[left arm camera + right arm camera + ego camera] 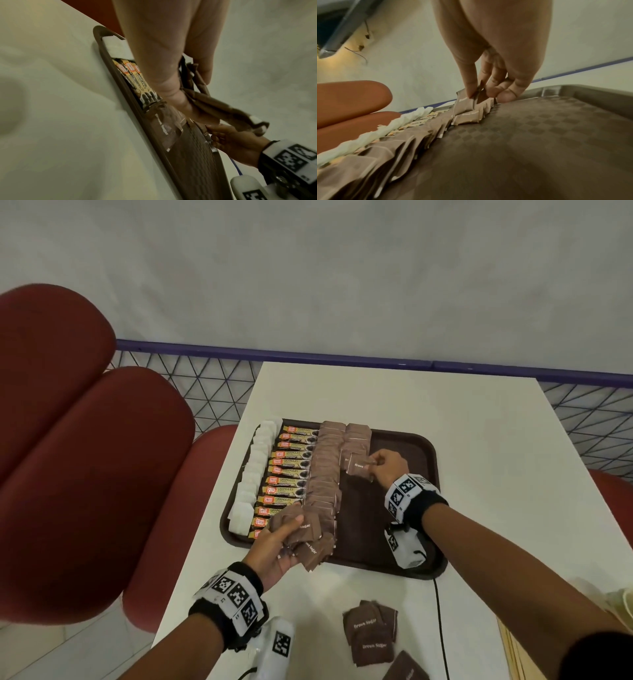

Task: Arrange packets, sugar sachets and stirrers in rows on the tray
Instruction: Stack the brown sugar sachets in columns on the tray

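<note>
Left hand (173, 75) pinches brown sachets (223, 108) above the tray (130, 108).

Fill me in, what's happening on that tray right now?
A person is laying brown sugar sachets in rows on the tray. The right hand pinches one sachet at the end of a short second brown row, while the left hand holds a bunch of sachets. More loose sachets wait on the table.

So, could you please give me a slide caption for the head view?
Right hand adds a brown sugar sachet to the tray's fourth row; left hand holds spares.
</note>
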A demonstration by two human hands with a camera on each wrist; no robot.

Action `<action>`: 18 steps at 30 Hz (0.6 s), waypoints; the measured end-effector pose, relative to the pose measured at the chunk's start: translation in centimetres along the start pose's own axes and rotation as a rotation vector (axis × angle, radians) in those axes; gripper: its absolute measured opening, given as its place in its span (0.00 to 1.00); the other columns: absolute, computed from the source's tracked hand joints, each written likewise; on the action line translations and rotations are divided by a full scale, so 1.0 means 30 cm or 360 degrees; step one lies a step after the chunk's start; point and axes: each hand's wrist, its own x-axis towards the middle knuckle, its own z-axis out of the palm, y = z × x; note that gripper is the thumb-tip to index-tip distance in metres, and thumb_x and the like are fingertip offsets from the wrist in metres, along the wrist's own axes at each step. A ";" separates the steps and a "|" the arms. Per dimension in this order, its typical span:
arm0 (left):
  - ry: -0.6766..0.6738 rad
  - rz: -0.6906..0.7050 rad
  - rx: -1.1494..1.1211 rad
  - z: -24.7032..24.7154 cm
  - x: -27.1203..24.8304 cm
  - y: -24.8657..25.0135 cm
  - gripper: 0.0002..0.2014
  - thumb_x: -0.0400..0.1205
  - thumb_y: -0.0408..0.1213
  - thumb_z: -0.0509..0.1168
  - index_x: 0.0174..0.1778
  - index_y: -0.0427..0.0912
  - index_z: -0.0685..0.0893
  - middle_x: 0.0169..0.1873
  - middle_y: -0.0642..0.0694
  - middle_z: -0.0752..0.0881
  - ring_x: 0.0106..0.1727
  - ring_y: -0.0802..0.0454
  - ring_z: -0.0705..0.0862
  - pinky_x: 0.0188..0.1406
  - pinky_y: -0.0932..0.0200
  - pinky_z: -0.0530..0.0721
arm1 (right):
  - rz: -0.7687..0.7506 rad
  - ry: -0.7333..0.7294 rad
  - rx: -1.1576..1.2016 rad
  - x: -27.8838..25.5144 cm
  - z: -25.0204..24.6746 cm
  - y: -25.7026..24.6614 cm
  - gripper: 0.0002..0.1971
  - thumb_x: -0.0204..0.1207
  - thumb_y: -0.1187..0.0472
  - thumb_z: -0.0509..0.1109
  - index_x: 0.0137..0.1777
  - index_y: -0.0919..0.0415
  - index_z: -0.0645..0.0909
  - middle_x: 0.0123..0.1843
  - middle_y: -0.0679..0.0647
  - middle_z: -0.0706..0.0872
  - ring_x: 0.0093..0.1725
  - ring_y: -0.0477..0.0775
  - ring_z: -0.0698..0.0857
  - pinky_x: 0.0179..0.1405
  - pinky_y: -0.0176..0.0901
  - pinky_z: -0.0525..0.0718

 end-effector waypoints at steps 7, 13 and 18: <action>-0.0006 -0.0012 -0.0068 -0.035 0.006 0.024 0.18 0.78 0.29 0.62 0.64 0.36 0.79 0.60 0.30 0.84 0.59 0.36 0.83 0.52 0.43 0.85 | -0.0054 -0.0028 -0.0201 0.069 0.056 -0.023 0.03 0.73 0.70 0.68 0.45 0.65 0.78 0.49 0.63 0.85 0.44 0.56 0.79 0.43 0.39 0.74; -0.0031 0.0005 -0.0048 -0.052 0.009 0.033 0.17 0.80 0.28 0.59 0.66 0.37 0.78 0.60 0.31 0.84 0.58 0.36 0.84 0.53 0.42 0.85 | -0.0099 -0.0082 -0.0399 0.097 0.097 -0.022 0.20 0.73 0.69 0.70 0.66 0.67 0.76 0.62 0.66 0.83 0.62 0.65 0.82 0.61 0.49 0.81; -0.0029 0.0054 0.0008 -0.064 0.019 0.038 0.22 0.79 0.25 0.61 0.69 0.43 0.77 0.62 0.32 0.84 0.65 0.33 0.81 0.56 0.39 0.83 | -0.0122 -0.0019 -0.0536 0.107 0.125 -0.012 0.29 0.72 0.66 0.73 0.72 0.67 0.67 0.67 0.68 0.74 0.68 0.67 0.74 0.65 0.55 0.76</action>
